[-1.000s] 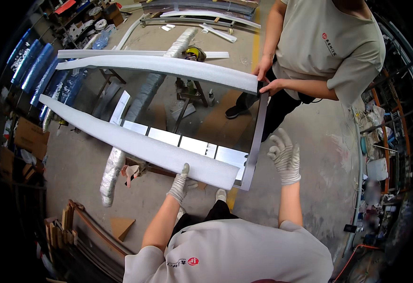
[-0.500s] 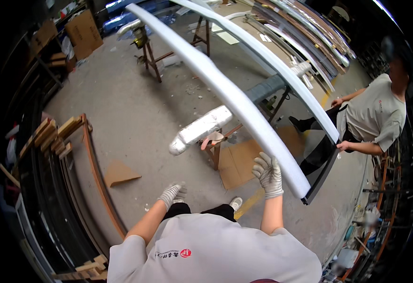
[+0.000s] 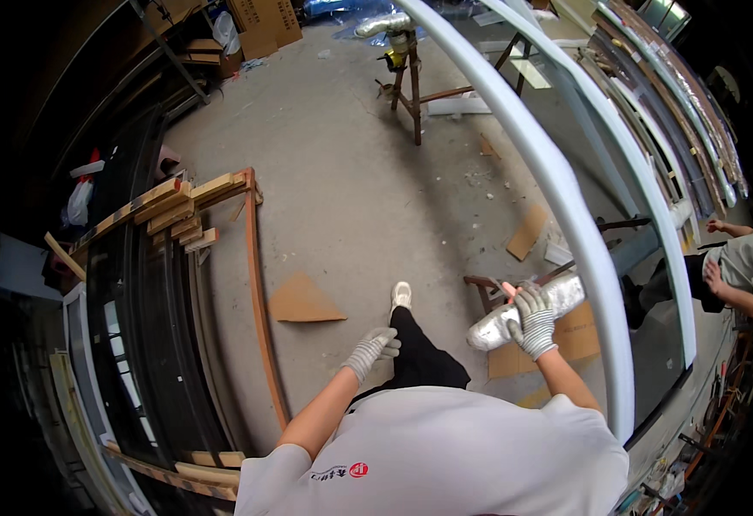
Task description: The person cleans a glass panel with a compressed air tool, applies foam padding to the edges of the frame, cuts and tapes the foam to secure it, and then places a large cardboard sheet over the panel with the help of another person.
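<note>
My left hand (image 3: 373,351), in a striped pale glove, hangs in front of me with loosely stretched fingers and nothing in it. My right hand (image 3: 535,322), gloved alike, is over the shiny wrapped end of a trestle beam (image 3: 569,294), its thumb apart from its bent fingers. An orange-pink item (image 3: 510,291) shows by those fingertips; most of it is covered, and I cannot tell its kind or whether I touch it. To the right of that hand, a long panel with white foam-wrapped edges (image 3: 576,202) lies across the trestles.
A person (image 3: 742,271) stands beyond the panel at right, both hands off it. A far trestle (image 3: 413,90) stands ahead. At left, dark panels (image 3: 148,344) and wooden blocks (image 3: 183,206) sit behind a reddish-brown rail (image 3: 254,292). Cardboard (image 3: 306,299) lies on the floor.
I have stepped forward and turned left. My right hand has gone from beside the foam-wrapped edge to the wrapped beam end. The other person has let go of the panel's end.
</note>
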`<state>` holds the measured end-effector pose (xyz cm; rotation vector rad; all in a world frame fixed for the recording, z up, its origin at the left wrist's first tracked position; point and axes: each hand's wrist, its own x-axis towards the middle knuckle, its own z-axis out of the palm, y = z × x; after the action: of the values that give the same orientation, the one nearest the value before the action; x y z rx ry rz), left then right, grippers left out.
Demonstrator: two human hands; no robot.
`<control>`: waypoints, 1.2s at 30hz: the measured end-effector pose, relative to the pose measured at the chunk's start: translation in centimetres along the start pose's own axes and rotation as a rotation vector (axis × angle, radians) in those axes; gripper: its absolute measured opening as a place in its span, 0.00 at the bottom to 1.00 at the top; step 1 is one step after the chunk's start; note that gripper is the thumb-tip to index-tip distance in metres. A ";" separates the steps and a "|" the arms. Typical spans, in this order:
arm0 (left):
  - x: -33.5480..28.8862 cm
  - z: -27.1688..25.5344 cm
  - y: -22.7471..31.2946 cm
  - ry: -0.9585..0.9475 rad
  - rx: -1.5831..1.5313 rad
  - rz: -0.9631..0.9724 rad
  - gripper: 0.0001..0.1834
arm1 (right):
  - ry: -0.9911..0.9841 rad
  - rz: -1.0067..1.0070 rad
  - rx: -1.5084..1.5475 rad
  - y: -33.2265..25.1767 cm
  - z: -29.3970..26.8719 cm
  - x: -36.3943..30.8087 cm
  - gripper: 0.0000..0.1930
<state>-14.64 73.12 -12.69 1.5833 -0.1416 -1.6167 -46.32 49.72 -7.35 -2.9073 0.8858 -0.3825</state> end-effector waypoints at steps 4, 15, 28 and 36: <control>5.3 -4.0 11.2 -0.062 0.197 0.085 0.22 | -0.109 -0.007 0.076 0.2 -1.1 2.0 0.28; 18.3 -22.5 31.5 0.273 0.260 0.283 0.24 | -1.382 0.236 0.182 2.0 9.7 20.3 0.23; 22.8 -56.3 25.6 0.707 -0.002 -0.566 0.27 | -0.116 -0.130 0.410 -8.3 19.5 91.4 0.16; 49.4 -71.4 59.2 0.570 0.328 -0.159 0.18 | 0.047 0.081 0.337 -2.4 18.5 103.0 0.14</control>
<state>83.14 37.92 -28.46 2.2987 0.0290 -1.2345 42.40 -5.70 -2.80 -2.5572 0.8484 -0.5382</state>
